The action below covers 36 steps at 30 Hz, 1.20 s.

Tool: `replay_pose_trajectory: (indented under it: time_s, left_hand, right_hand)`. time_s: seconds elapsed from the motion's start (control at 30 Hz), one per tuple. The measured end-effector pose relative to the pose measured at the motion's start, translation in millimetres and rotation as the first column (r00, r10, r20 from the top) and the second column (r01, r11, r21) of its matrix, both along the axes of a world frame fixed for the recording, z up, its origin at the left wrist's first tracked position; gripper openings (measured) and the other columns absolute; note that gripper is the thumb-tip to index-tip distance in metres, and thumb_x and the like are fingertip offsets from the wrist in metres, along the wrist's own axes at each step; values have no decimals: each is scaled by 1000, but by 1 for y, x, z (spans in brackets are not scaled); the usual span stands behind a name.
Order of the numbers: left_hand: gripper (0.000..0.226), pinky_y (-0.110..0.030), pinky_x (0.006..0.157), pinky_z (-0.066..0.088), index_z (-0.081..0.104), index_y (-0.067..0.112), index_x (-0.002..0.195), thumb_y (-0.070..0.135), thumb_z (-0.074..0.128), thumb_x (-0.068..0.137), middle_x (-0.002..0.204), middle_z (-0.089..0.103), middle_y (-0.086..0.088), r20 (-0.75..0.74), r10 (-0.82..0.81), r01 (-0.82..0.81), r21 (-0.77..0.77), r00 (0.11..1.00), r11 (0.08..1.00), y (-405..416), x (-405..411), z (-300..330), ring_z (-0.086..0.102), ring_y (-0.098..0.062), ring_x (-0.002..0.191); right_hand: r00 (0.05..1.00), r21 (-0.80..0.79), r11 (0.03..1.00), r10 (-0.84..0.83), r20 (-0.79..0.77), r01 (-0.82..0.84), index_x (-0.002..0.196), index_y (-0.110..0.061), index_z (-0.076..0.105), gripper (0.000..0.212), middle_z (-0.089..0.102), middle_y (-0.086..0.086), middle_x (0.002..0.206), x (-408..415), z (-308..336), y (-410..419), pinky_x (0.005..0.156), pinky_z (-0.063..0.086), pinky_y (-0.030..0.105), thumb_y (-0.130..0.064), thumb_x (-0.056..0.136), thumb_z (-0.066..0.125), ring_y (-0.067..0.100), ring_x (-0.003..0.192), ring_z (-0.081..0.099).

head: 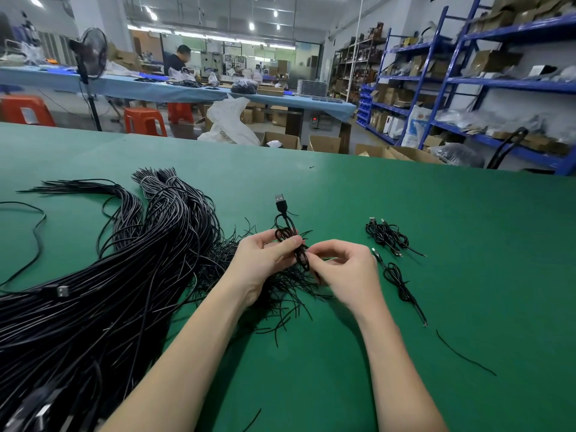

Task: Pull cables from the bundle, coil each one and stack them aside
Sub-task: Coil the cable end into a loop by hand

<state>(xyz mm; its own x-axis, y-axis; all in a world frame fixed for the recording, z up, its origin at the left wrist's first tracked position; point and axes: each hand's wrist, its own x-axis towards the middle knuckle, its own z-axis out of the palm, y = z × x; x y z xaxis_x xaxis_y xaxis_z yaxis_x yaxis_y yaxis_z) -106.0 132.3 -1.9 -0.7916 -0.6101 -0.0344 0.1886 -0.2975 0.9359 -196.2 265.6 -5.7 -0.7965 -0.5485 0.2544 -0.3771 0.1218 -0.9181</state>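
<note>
A thick bundle of black cables (131, 275) sprawls across the left half of the green table (405, 198). My left hand (265, 260) grips a small coiled black cable (288, 235) above the table's middle; its USB plug (280, 201) sticks up. My right hand (343, 269) pinches the lower end of that same coil. Loose black tie wires (280, 294) lie scattered under both hands. To the right rest finished coils: a small stack (388, 236) and a single coil (399, 280) nearer to me.
A stray black cable (36, 238) loops at the far left. A loose wire piece (464, 357) lies at the right front. Beyond the table's far edge are cardboard boxes (324, 143), orange stools, a fan, blue shelving and a person at another bench.
</note>
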Motion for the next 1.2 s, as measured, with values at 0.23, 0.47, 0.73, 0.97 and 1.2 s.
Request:
replay_pose_trajectory:
  time_s: [0.23,0.47,0.73,0.97,1.2]
  left_hand:
    - [17,-19,71,58,73,1,101,8,77,86,83,77,-6,21,27,-26,-64,999,998,0,-2,-5,72,-12,76]
    - [16,-18,70,56,74,6,104,11,74,89,97,78,-11,-4,33,-33,-21,999,999,-3,-2,-4,71,-12,81]
    - [19,-21,80,57,72,12,113,13,68,94,109,76,-11,5,-56,56,-61,998,997,-4,-2,-5,70,-15,94]
    - [32,-22,79,57,64,3,122,6,72,90,97,73,-8,-17,-87,86,-47,996,995,-2,-3,-4,72,-14,82]
    - [26,-32,84,58,69,15,111,20,79,87,85,77,-2,42,40,-27,-272,998,962,0,-4,-8,67,-13,79]
  right_hand:
    - [991,99,994,-29,-133,42,80,-41,73,4,63,-10,49,-2,-7,-2,50,46,12,-37,77,74,1,47,53]
    - [981,-19,995,102,165,-100,80,-20,73,9,75,3,74,-1,-5,-1,64,62,35,-19,87,77,21,64,73]
    - [925,-167,981,154,348,-101,93,-10,72,7,77,4,80,-5,-4,1,63,60,28,-18,92,74,19,67,69]
    - [860,-169,975,206,467,-141,106,-16,74,22,78,-1,89,-9,0,1,63,59,29,-32,102,58,20,72,73]
    - [853,-221,956,276,443,-195,112,-11,68,25,77,9,89,-5,-4,1,65,60,26,-16,89,77,18,71,71]
